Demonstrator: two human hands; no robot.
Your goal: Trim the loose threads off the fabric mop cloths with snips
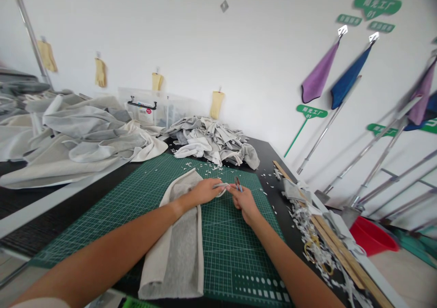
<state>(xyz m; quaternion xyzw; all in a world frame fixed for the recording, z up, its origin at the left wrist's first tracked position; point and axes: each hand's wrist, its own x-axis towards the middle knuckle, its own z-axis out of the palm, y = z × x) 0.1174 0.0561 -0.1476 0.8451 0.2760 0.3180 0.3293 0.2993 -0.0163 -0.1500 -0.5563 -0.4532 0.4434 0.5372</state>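
My left hand (205,191) is closed, pinching a small corner of a folded grey-and-cream cloth piece (179,248) that lies lengthwise on the green cutting mat (232,235). My right hand (243,200) is closed around small thread snips (237,184), whose blades point up right beside the pinched corner. Both forearms reach in from the lower edge of the view.
A heap of grey and white cloth pieces (213,140) lies beyond the mat, larger fabric sheets (82,135) at left, a clear plastic bin (150,107) behind. Scrap trimmings (307,226), a wooden ruler (327,235) and yellow-handled scissors (316,248) lie at right. A red basin (372,237) sits on the floor.
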